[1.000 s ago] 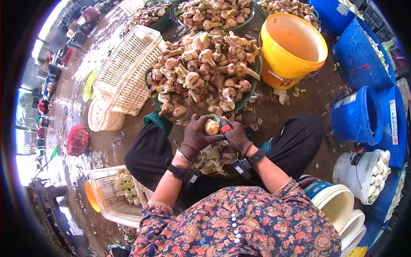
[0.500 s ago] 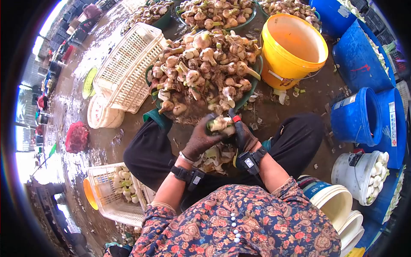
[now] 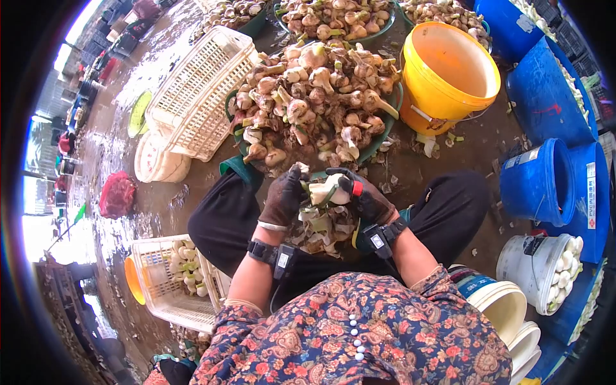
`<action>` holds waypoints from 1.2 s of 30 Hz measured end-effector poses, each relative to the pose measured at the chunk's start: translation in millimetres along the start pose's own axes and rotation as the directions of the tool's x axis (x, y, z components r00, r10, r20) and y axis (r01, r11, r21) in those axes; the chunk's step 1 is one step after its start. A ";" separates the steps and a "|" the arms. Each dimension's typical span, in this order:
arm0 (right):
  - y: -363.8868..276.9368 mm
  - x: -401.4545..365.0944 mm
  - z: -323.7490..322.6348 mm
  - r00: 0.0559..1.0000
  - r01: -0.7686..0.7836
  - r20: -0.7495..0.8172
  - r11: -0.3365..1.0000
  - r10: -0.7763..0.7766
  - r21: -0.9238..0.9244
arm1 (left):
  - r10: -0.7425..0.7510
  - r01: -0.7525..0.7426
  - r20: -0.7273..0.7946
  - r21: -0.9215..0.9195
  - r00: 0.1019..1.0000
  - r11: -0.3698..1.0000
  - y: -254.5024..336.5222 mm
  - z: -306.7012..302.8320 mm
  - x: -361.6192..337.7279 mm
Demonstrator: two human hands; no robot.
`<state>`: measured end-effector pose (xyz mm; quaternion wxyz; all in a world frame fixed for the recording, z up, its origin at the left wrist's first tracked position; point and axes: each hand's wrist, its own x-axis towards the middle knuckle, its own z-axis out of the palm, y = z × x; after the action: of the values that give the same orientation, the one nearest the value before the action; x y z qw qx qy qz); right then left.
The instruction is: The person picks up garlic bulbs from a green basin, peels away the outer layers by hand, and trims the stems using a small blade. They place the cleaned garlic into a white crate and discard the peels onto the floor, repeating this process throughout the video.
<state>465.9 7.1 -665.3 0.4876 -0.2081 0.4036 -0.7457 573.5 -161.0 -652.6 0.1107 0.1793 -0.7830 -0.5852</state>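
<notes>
My gloved right hand point(image 3: 371, 200) is closed round a garlic bulb point(image 3: 330, 192), its peeled side white and a green strip across it. A small red piece point(image 3: 357, 188) shows at the fingers of that hand. Just left of the bulb, my gloved left hand point(image 3: 284, 197) has its fingers pinched together on a pale scrap of garlic skin point(image 3: 302, 167). Below both hands lies a heap of peeled-off skins point(image 3: 323, 226) between my legs. In front stands a green basin point(image 3: 393, 122) piled with unpeeled garlic bulbs point(image 3: 308, 96).
A yellow bucket point(image 3: 443, 83) stands right of the basin, white plastic crates point(image 3: 199, 90) to its left. Blue tubs point(image 3: 536, 179) and a white bucket point(image 3: 523, 269) of peeled garlic line the right side. Another crate point(image 3: 173, 301) holding peeled garlic sits at lower left.
My left hand has moved left, off the bulb, and now pinches a scrap of skin. The bulb stays in my right hand, with more of its white side showing.
</notes>
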 end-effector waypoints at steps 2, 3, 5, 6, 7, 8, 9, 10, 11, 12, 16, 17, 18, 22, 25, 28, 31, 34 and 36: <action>-8.8 0.1 7.7 0.966 -0.235 -0.082 0.965 0.246 0.117 | -0.403 0.392 0.097 -0.520 0.910 0.759 22.1 -3.3 4.1; -0.9 1.7 2.1 0.943 -0.308 -0.126 0.951 0.308 0.019 | -0.281 0.298 0.100 -0.385 0.954 0.874 27.7 -2.0 2.0; 13.0 1.6 -6.4 0.954 -0.295 -0.096 0.949 0.285 -0.112 | -0.062 0.060 0.069 0.038 0.996 0.997 14.4 12.4 -4.3; 17.1 2.3 -10.7 0.963 -0.269 -0.065 0.931 0.261 -0.246 | -0.039 0.009 0.113 0.252 0.993 0.968 8.0 14.4 -8.1; 17.2 3.0 -11.8 0.963 -0.269 -0.065 0.930 0.261 -0.250 | -0.036 0.007 0.111 0.249 0.993 0.968 8.7 16.6 -8.8; 18.2 3.7 -12.6 0.970 -0.243 -0.072 0.924 0.232 -0.294 | -0.105 0.090 0.071 0.182 0.992 0.979 9.4 19.0 -8.9; 20.2 3.7 -13.0 0.976 -0.218 -0.078 0.916 0.204 -0.336 | -0.178 0.173 0.037 0.111 0.983 0.979 9.5 20.5 -9.5; 17.2 4.0 -8.4 0.981 -0.195 -0.081 0.905 0.178 -0.379 | -0.180 0.175 0.037 0.108 0.983 0.979 7.8 21.0 -9.3; 8.4 3.7 -2.2 0.975 -0.221 -0.084 0.903 0.204 -0.369 | -0.286 0.285 0.003 -0.056 0.958 0.957 4.1 21.0 -8.6; 7.4 2.5 -0.9 0.975 -0.221 -0.080 0.903 0.207 -0.369 | -0.390 0.378 -0.015 -0.220 0.921 0.899 -0.9 19.8 -7.8; 5.5 2.5 -0.1 0.993 -0.079 0.075 0.991 0.088 -0.111 | -0.084 0.078 -0.001 -0.372 0.996 0.925 -17.1 7.0 -11.9; 5.6 3.9 -1.5 0.996 -0.055 0.064 0.994 0.061 -0.094 | -0.083 0.076 -0.003 -0.373 0.997 0.925 -8.7 6.7 -15.1; 5.5 6.0 -2.6 0.998 -0.029 0.055 0.997 0.034 -0.078 | -0.006 -0.006 -0.055 -0.217 0.998 0.976 -0.9 5.9 -17.2; 9.7 4.2 12.1 0.906 0.261 0.129 0.291 -0.404 -0.921 | -0.390 0.384 0.114 -0.560 0.914 0.734 -13.1 -1.9 -6.7; 22.2 2.3 12.4 0.933 0.219 0.138 0.220 -0.333 -0.951 | -0.344 0.355 0.126 -0.537 0.931 0.765 -22.7 3.2 -8.5; 29.6 7.9 1.7 0.954 0.207 -0.026 0.718 -0.299 -0.664 | -0.230 0.238 0.074 -0.462 0.970 0.855 -8.4 6.9 -18.7; 23.0 8.5 2.4 0.970 0.159 -0.107 0.905 -0.217 -0.394 | 0.331 -0.276 -0.077 0.393 0.941 0.877 -10.2 14.3 -26.0; 21.2 8.6 2.1 0.984 0.066 -0.160 0.992 -0.083 -0.108 | 0.300 -0.273 -0.119 0.196 0.947 0.942 -21.0 20.7 -26.3; 20.7 8.9 4.1 0.980 0.009 -0.200 0.999 -0.016 -0.036 | 0.300 -0.274 -0.139 0.182 0.944 0.945 -14.0 21.4 -27.6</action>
<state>476.5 -6.6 -680.3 0.4360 -0.1428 0.4623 -0.7588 592.6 -134.5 -671.2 0.2446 0.1191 -0.8333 -0.4813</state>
